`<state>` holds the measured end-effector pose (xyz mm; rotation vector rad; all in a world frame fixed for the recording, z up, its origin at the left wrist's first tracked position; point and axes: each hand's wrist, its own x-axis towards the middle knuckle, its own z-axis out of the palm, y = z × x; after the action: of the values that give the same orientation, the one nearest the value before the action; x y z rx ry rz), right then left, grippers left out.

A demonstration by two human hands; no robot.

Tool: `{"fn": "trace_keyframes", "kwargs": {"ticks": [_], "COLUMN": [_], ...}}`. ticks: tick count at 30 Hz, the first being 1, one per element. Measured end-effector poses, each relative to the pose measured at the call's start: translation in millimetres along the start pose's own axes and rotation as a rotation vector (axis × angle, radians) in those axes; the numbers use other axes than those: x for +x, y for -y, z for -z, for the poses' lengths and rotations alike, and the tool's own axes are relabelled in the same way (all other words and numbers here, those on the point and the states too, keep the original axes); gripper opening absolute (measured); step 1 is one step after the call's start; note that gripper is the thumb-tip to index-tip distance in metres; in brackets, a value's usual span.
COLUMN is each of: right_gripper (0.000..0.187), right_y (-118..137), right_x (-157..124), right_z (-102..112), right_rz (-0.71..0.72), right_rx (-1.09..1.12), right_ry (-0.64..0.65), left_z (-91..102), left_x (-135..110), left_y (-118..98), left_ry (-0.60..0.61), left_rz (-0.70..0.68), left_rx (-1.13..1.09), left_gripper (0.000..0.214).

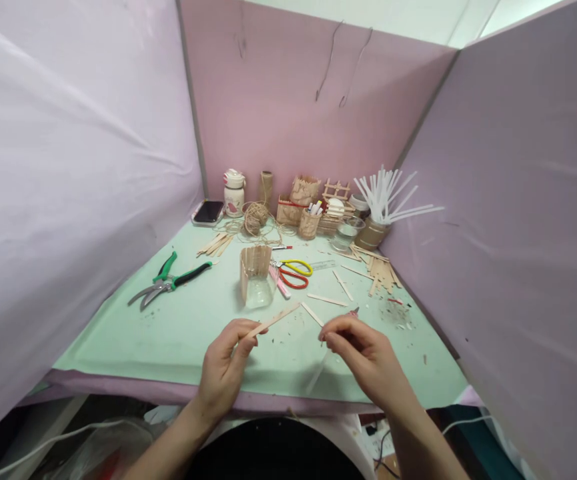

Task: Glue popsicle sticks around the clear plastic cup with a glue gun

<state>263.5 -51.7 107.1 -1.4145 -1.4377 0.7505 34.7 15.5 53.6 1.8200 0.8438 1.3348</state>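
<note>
My left hand [227,363] pinches one end of a flat wooden craft stick [275,319], which points up and to the right above the green mat [178,327]. Closed in a fist, my right hand [363,353] grips a small tool whose reddish tip [355,311] pokes out above the fingers; most of the tool is hidden. Just beyond both hands stands a clear glass jar [257,275] partly clad with upright wooden sticks.
Green-handled pruning shears [168,280] lie at the left. Scissors with red and yellow handles [293,273] lie beside the jar. Loose sticks [381,272], a twine ball [255,217], a phone [209,212], a cup of white rods [375,223] and small containers line the back. Pink partitions enclose three sides.
</note>
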Motion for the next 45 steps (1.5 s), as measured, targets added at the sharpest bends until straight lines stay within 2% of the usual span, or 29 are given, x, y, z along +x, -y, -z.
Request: {"fn": "trace_keyframes", "kwargs": {"ticks": [2,5,6,8,12,15,17,19,23,26,28,31,34,36,40,45], "right_gripper": [0.027,0.014,0.015,0.029,0.041,0.039,0.034,0.031,0.033,0.034,0.037,0.041,0.027,0.011,0.018,0.009], "right_y": [2,-2,-3,-5,-3,1,3,4,0,-1,-1,-4,-9,-14,-17,-11], "right_x": [8,15,16,17,14,12,11,12,12,13,13,14,13,12,10,11], "right_z": [-13,-29,-34,-43,-58,-65,-68,-71,-81,-88,-89,-85,-78,-74,-68,-62], "right_rz": [0.010,0.028,0.030,0.015,-0.016,-0.007,-0.014,-0.017,-0.010,-0.032,-0.045,-0.039,-0.031,-0.023,0.017,-0.085], "right_rx": [0.027,0.121,0.156,0.246,0.515,0.604,0.610,0.617,0.632,0.658,0.689,0.701,0.651,0.619,0.655,0.653], "right_ry": [0.046,0.062,0.065,0.100,0.150,0.107,0.059,-0.006,-0.136,-0.158,-0.131,-0.096,-0.103,-0.116,-0.163,-0.198], "left_z": [-1.6,-2.8,-3.0,-4.0,-7.7,-10.7,-12.9,-16.4,-27.8,-34.0,-32.8,-23.1,-12.5,-9.9,-14.3,-19.1], "left_x": [-2,-5,-6,-7,-8,-9,-9,-9,-7,-3,1,11,20,22,20,14], "left_y": [0,4,5,6,4,3,3,2,1,0,1,5,11,14,18,25], "left_ry": [0.013,0.015,0.015,0.024,0.062,0.066,0.053,0.007,-0.181,-0.264,-0.309,-0.440,-0.566,-0.570,-0.541,-0.551], "left_rz": [-0.013,-0.054,-0.064,-0.074,-0.071,-0.039,0.025,0.162,0.463,0.516,0.516,0.489,0.465,0.492,0.532,0.480], "left_rx": [0.001,0.013,0.021,0.027,-0.031,-0.082,-0.139,-0.272,-0.686,-0.851,-0.876,-0.830,-0.794,-0.805,-0.801,-0.698], "left_gripper": [0.025,0.024,0.024,0.024,0.025,0.025,0.026,0.024,0.039,0.034,0.032,0.034,0.035,0.036,0.037,0.033]}}
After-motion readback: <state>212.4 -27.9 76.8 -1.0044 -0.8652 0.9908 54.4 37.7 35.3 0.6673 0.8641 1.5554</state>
